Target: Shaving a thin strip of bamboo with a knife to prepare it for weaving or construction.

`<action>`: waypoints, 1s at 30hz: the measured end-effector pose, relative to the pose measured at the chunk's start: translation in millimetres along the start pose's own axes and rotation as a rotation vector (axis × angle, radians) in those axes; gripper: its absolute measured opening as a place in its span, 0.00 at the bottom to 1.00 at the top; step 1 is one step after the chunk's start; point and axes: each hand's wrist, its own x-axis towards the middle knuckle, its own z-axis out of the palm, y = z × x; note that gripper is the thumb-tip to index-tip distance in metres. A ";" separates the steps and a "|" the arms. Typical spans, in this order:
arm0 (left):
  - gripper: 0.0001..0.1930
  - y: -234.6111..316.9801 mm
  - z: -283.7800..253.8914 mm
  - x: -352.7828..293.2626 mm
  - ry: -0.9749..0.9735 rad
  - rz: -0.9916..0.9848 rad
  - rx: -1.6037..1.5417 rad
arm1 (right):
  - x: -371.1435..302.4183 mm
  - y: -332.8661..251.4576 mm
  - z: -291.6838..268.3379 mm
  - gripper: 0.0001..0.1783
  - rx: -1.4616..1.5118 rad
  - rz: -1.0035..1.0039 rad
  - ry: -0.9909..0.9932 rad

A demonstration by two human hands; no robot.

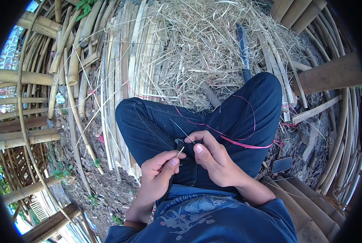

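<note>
The person sits cross-legged on the ground, both forearms coming up from the lower edge and meeting over the lap. The left hand is curled, wrist bent slightly inward, its grip pressed together with thumb against forefinger on the near end of a thin bamboo sliver. The sliver's pale tip pokes out just above the thumb and slants up toward the other hand. The right hand lies just beside it, knuckles up, fingers folded and thumb flat with the nail showing; its grip is closed around a small dark knife, whose thin blade runs up and to the left over the dark blue trousers. The two hands almost touch above the crossed shins.

A pink string loops over the right knee and trails toward the ground. Beyond the knees lies a heap of dry bamboo shavings, with a long dark blade resting on it. A bundle of split bamboo strips lies to the left.
</note>
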 end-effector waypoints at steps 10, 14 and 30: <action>0.14 -9.4 -5.4 4.8 -0.078 0.277 0.199 | -3.8 -13.7 -11.8 0.21 0.815 0.346 -0.383; 0.15 -7.6 -5.6 4.8 -0.090 0.261 0.142 | -3.5 -15.3 -16.6 0.21 0.875 0.357 -0.433; 0.15 -3.5 -6.4 4.3 -0.107 0.215 0.145 | -3.4 -9.0 -14.3 0.21 0.809 0.332 -0.408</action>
